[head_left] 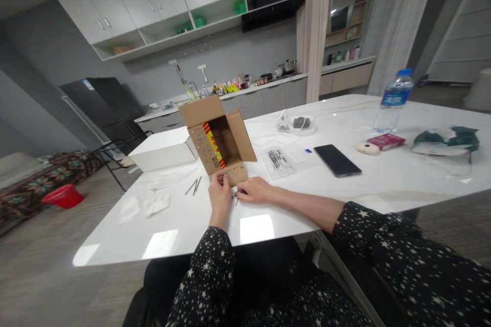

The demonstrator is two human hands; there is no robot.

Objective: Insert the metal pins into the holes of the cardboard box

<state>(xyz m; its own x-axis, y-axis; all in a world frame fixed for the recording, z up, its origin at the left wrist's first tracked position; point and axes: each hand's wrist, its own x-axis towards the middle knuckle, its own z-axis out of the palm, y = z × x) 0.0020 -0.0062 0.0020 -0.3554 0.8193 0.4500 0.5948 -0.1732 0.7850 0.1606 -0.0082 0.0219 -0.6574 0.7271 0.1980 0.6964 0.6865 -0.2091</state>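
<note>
An open brown cardboard box lies on its side on the white table, flaps spread, with a red and yellow sheet inside. My left hand pinches the box's lower front flap. My right hand rests beside it on the table, fingers curled around a small dark metal piece; what that piece is cannot be made out. Both sleeves are black with white stars.
A white box, thin metal rods and crumpled tissue lie to the left. To the right are a clear plastic bag of small parts, a black phone, a red packet and a water bottle.
</note>
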